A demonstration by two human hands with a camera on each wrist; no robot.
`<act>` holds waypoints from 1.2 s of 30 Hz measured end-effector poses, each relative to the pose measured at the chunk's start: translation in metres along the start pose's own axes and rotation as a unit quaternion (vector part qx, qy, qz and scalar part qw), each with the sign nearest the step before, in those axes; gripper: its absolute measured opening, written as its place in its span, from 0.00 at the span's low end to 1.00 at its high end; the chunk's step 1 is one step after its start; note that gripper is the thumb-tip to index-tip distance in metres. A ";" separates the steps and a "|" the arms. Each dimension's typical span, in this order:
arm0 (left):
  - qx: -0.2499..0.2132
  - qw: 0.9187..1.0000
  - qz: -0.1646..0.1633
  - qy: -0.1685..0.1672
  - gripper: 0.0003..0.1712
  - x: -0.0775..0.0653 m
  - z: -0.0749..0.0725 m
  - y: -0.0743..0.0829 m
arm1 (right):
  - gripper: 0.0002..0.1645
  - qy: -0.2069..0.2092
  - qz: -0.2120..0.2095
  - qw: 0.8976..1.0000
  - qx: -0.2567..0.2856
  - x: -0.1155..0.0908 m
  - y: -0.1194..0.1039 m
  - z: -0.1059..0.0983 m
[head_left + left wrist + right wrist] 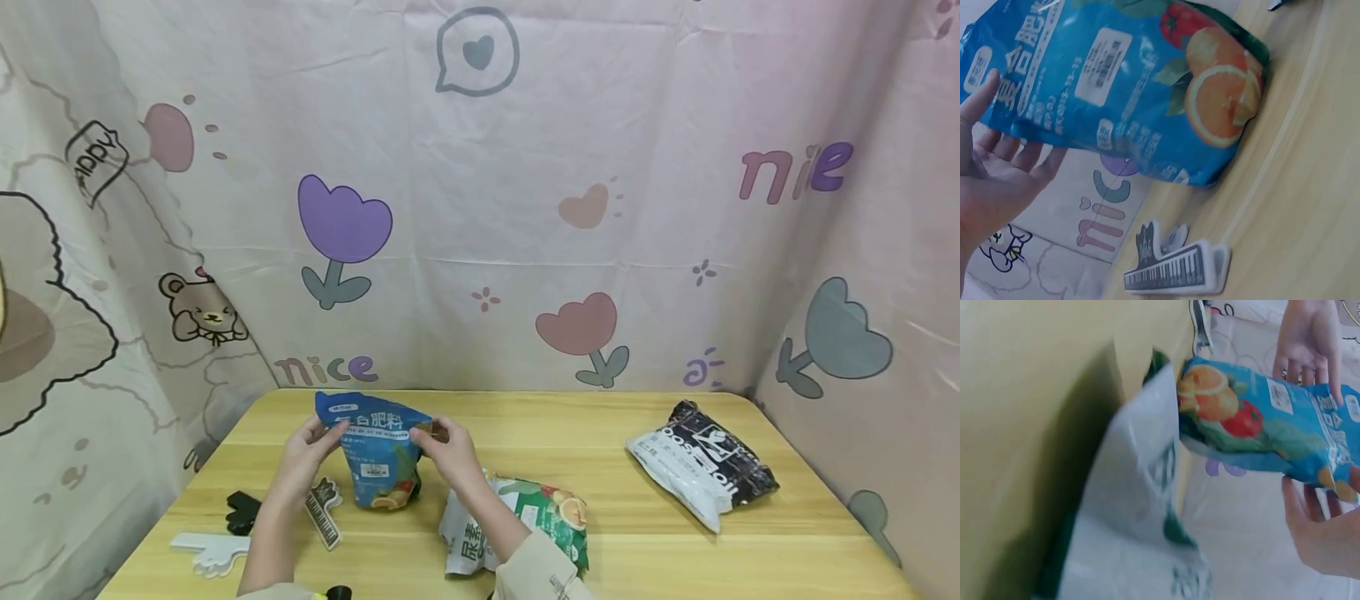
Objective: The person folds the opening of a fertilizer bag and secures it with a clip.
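A blue bag of fertilizer [378,454], printed with fruit and white lettering, stands upright over the left half of the table. My left hand [302,454] pinches its left upper edge, thumb in front and fingers behind. On the opposite edge my right hand [456,457] pinches it the same way. In the left wrist view the bag's bottom, with a printed orange slice, is close over the wood. A piano-patterned clip [1175,265] lies near the bag on the left. Beside my right forearm lies a green and white bag [1141,487], partly hidden by that arm in the head view.
A black clip [242,512] and a white hand-shaped clip [213,552] lie at the table's left, partly behind my left forearm. A black and white bag [705,467] rests on the right side. Printed cloth [480,208] hangs behind the wooden table [637,542].
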State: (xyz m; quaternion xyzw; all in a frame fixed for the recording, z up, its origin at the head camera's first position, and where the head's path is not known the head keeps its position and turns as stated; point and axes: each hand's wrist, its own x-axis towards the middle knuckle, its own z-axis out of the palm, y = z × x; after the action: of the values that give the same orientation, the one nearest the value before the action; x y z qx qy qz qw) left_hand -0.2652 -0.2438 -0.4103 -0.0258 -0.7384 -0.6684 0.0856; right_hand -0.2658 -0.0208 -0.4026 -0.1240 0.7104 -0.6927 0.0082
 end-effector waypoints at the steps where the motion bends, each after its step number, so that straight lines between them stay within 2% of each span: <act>1: -0.017 1.000 0.015 -0.003 0.30 0.003 -0.005 -0.006 | 0.22 -0.003 -0.008 1.000 0.005 0.000 -0.001 -0.002; 3: -0.014 1.000 -0.001 0.004 0.34 0.004 -0.007 -0.005 | 0.21 -0.008 -0.026 1.000 0.008 0.000 -0.003 -0.005; 5: -0.018 1.000 -0.001 0.000 0.34 0.010 -0.012 -0.014 | 0.18 -0.010 -0.036 0.999 0.008 0.001 -0.005 -0.007; 9: -0.004 1.000 -0.010 0.017 0.32 0.029 -0.022 -0.046 | 0.15 -0.001 -0.043 0.999 0.003 0.003 -0.007 -0.009; 10: -0.004 1.000 -0.006 0.023 0.31 0.034 -0.025 -0.057 | 0.14 0.003 -0.040 0.999 0.004 0.004 -0.008 -0.009; 12: -0.003 0.999 -0.007 0.045 0.29 0.041 -0.027 -0.069 | 0.14 0.010 -0.034 0.999 0.009 0.005 -0.010 -0.009; 15: 0.001 0.998 -0.011 0.055 0.30 0.036 -0.022 -0.055 | 0.12 0.022 -0.015 0.999 0.021 0.005 -0.017 -0.009; 19: 0.013 0.998 -0.035 0.056 0.37 0.014 -0.005 -0.006 | 0.12 0.023 0.019 0.999 0.041 0.004 -0.026 -0.010; 21: 0.017 0.997 -0.052 0.058 0.39 0.008 0.001 0.010 | 0.13 0.020 0.032 0.998 0.053 0.005 -0.026 -0.010; 23: 0.012 0.997 -0.055 0.053 0.39 0.006 0.003 0.016 | 0.13 0.015 0.040 0.997 0.061 0.007 -0.023 -0.011; 25: -0.002 0.997 -0.055 0.054 0.40 0.006 0.003 0.017 | 0.13 0.013 0.047 0.996 0.070 0.010 -0.019 -0.012; 26: -0.022 0.998 -0.038 0.054 0.36 0.007 0.002 0.013 | 0.13 0.013 0.049 0.996 0.071 0.011 -0.017 -0.012; 29: -0.037 0.997 -0.032 0.057 0.37 0.008 0.002 0.011 | 0.14 0.010 0.059 0.996 0.070 0.015 -0.014 -0.013; 32: -0.037 0.996 -0.054 0.065 0.36 0.009 0.004 0.016 | 0.14 0.007 0.072 0.995 0.071 0.017 -0.013 -0.014; 33: -0.024 0.994 -0.076 0.068 0.39 0.008 0.005 0.019 | 0.14 0.005 0.076 0.995 0.071 0.018 -0.013 -0.014; 34: -0.025 0.994 -0.082 0.066 0.36 0.016 0.001 0.008 | 0.14 0.003 0.078 0.994 0.071 0.018 -0.013 -0.015; 36: -0.029 0.993 -0.093 0.068 0.37 0.038 -0.008 -0.024 | 0.14 -0.004 0.080 0.993 0.081 0.020 -0.013 -0.016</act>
State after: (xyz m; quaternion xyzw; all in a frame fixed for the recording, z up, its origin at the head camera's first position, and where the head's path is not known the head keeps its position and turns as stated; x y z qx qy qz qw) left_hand -0.3053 -0.2571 -0.4269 0.0860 -0.7105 -0.6947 0.0725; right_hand -0.2856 -0.0086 -0.3857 -0.0682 0.6596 -0.7446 0.0763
